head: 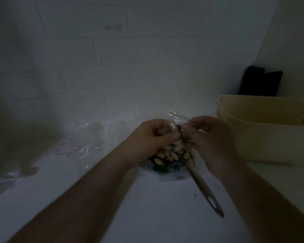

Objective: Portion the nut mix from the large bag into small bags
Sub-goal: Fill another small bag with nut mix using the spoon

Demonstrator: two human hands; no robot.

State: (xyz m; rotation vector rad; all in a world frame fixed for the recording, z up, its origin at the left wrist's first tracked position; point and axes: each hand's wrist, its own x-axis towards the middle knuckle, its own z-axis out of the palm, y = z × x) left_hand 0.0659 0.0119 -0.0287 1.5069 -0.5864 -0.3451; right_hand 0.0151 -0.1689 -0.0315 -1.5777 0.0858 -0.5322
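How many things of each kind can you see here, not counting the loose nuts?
Hands: 2, left hand, right hand
Small bag of nuts: 1
Spoon handle: 1
Beige tub: 1
Dark thing in corner: 1
Loose clear plastic: 1
Total: 7

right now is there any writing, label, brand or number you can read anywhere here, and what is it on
None can be read.
Small clear bag, pinched by the left hand and right hand: no print shows.
Large bag of nuts: a green patch near its bottom, too dark and blurred to tell whether it is lettering.
Wall tile: a faint smudge, not legible as text.
Beige tub, spoon handle, dark object in the corner: no visible markings.
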